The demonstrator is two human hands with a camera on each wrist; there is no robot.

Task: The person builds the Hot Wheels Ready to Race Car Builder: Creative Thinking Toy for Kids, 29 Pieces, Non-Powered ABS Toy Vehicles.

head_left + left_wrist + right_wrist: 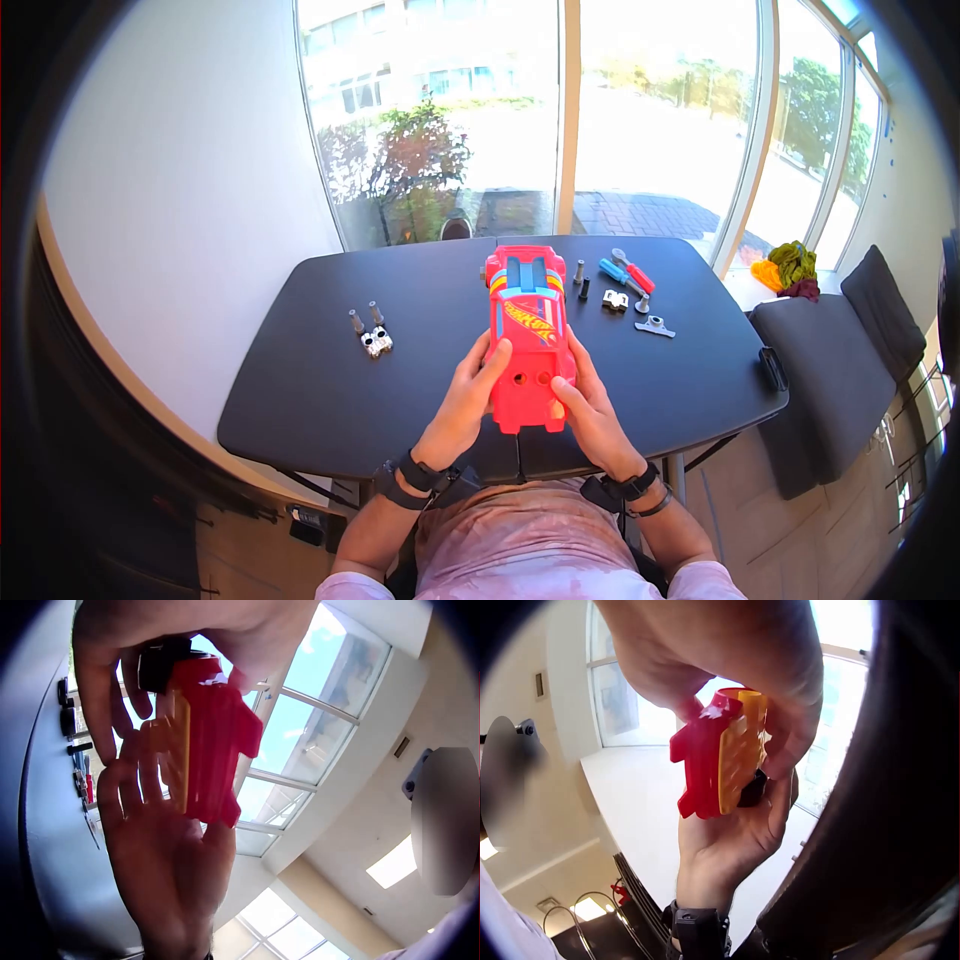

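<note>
A red toy car body (527,385) with a yellow logo and blue windows is held up over the table's near edge. My left hand (463,400) grips its left side, thumb on top; my right hand (598,425) grips the right side, its thumb near two round holes. In the left wrist view the red shell (214,750) shows edge-on with a yellow underside and a black part (161,666) by the left fingers. The right wrist view shows the same red body (705,761) and yellow base (739,757) between both hands.
On the black table (300,400), a silver part (377,341) with two grey pegs stands at left. Right of the car lie blue (622,274) and red (639,277) tools, a white piece (615,300), and a grey bracket (655,327). A black object (772,369) sits at the right edge.
</note>
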